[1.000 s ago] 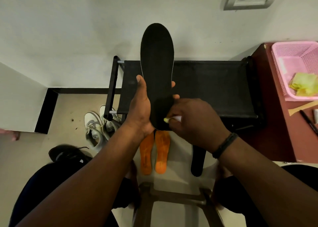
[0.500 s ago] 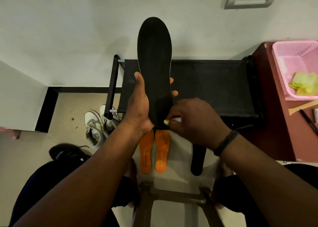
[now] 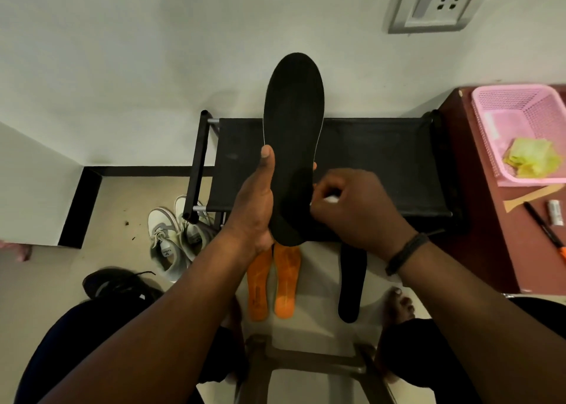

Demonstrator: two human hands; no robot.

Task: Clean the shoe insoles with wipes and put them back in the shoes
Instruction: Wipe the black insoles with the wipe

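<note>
My left hand grips a black insole by its heel half and holds it upright in front of me, toe end up. My right hand pinches a small white wipe at the insole's right edge near the heel. On the floor below lie two orange insoles side by side and a second black insole. A pair of white sneakers stands at the left of the rack. A black shoe sits by my left knee.
A black shoe rack stands against the wall. At the right a brown table carries a pink basket with yellow-green wipes, a pen and a small tube. A stool frame lies between my knees.
My right hand with the wipe slid from the insole's heel face to its right edge. The insole dropped slightly in view and stays upright in my left hand.
</note>
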